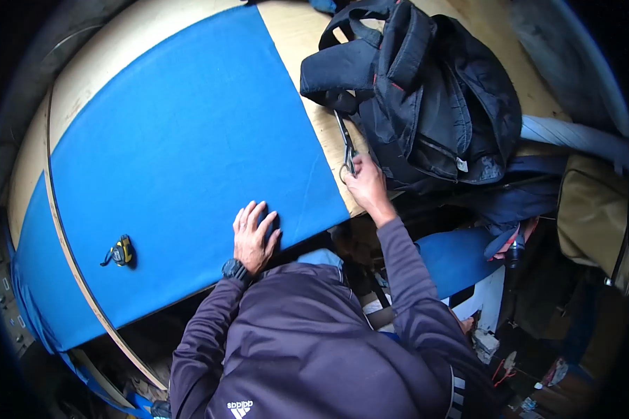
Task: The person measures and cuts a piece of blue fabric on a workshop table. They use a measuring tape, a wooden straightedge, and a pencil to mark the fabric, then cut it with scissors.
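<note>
My left hand [255,239], with a dark watch at the wrist, lies with fingers spread on the near edge of a sheet of blue fabric [189,133]. My right hand [367,185] is closed on the handles of a pair of scissors [345,136], at the right end of the fabric. The blades point away from me over the bare wooden tabletop [314,119], and their tips reach close to a strap of the black backpack [433,105]. Part of the handle is hidden by my fingers.
A yellow-and-black tape measure [121,251] rests on the fabric at left. A long thin wooden strip [66,241] crosses the fabric there. A grey roll [573,136] and an olive bag [594,213] are at right. Clutter lies below the table at lower right.
</note>
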Action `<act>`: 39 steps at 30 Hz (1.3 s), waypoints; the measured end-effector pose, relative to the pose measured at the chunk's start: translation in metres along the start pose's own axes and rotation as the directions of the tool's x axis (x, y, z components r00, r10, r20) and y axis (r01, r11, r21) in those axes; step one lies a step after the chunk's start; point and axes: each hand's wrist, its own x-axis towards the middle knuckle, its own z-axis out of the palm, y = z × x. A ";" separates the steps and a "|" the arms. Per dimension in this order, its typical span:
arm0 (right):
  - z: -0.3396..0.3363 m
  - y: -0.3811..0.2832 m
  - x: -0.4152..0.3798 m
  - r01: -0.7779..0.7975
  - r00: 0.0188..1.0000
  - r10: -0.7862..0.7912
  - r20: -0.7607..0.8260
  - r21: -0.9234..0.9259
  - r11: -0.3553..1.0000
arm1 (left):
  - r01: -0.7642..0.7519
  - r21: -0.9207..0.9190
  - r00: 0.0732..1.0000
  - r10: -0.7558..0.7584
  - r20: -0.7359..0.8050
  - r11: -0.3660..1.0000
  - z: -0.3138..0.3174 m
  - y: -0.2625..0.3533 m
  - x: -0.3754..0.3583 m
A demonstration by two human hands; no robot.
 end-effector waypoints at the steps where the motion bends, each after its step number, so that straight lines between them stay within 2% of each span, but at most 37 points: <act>1: -0.005 0.006 -0.010 -0.105 0.993 0.093 0.076 0.175 0.979 | -0.018 -0.018 1.000 0.018 0.009 1.000 0.004 0.006 0.009; 2: -0.011 0.012 -0.023 -0.221 0.971 0.175 0.162 0.336 0.916 | -0.040 -0.036 0.999 0.040 0.019 0.999 0.009 0.011 0.019; 3: -0.025 0.013 -0.041 -0.344 0.930 0.215 0.299 0.498 0.796 | -0.070 -0.047 0.997 0.072 0.036 0.996 0.015 0.016 0.028; 5: -0.043 0.025 -0.073 -0.487 0.840 0.188 0.510 0.552 0.677 | -0.125 -0.067 0.987 0.131 0.091 0.990 0.025 0.026 0.046; 6: -0.051 0.027 -0.086 -0.535 0.783 0.175 0.596 0.504 0.678 | -0.145 -0.081 0.982 0.154 0.108 0.986 0.031 0.030 0.053; 7: -0.054 0.027 -0.101 -0.581 0.732 0.237 0.639 0.403 0.708 | -0.175 -0.077 0.976 0.183 0.119 0.982 0.037 0.034 0.060; 10: -0.061 0.039 -0.142 -0.581 0.718 0.277 0.638 0.331 0.743 | -0.182 -0.096 0.971 0.195 0.141 0.979 0.047 0.048 0.072; 12: -0.067 0.049 -0.165 -0.575 0.693 0.375 0.615 0.158 0.803 | -0.177 -0.075 0.969 0.187 0.162 0.981 0.049 0.053 0.074; 14: -0.073 0.059 -0.184 -0.602 0.671 0.403 0.623 0.139 0.787 | -0.175 -0.070 0.967 0.185 0.173 0.982 0.049 0.052 0.074; 16: -0.080 0.069 -0.196 -0.570 0.649 0.398 0.649 0.069 0.818 | -0.259 -0.113 0.942 0.277 0.191 0.959 0.057 0.049 0.070; 19: -0.092 0.073 -0.206 -0.462 0.677 0.307 0.669 0.061 0.885 | -0.347 -0.203 0.893 0.389 0.226 0.915 0.061 0.056 0.072; 23: -0.091 0.092 -0.211 -0.544 0.596 0.288 0.750 0.113 0.832 | -0.370 -0.142 0.895 0.393 0.211 0.918 0.066 0.060 0.078; 25: -0.092 0.091 -0.209 -0.528 0.614 0.281 0.738 0.120 0.841 | -0.390 -0.110 0.898 0.404 0.177 0.914 0.069 0.059 0.077; 29: -0.086 0.083 -0.192 -0.435 0.643 0.261 0.720 0.063 0.898 | -0.387 -0.196 0.898 0.416 0.144 0.901 0.067 0.058 0.077; 33: -0.067 0.066 -0.169 -0.383 0.706 0.214 0.675 0.110 0.917 | -0.412 -0.228 0.888 0.444 0.115 0.882 0.068 0.053 0.077; 39: -0.048 0.059 -0.151 -0.438 0.715 0.204 0.669 0.201 0.876 | -0.406 -0.275 0.891 0.444 0.093 0.871 0.065 0.052 0.076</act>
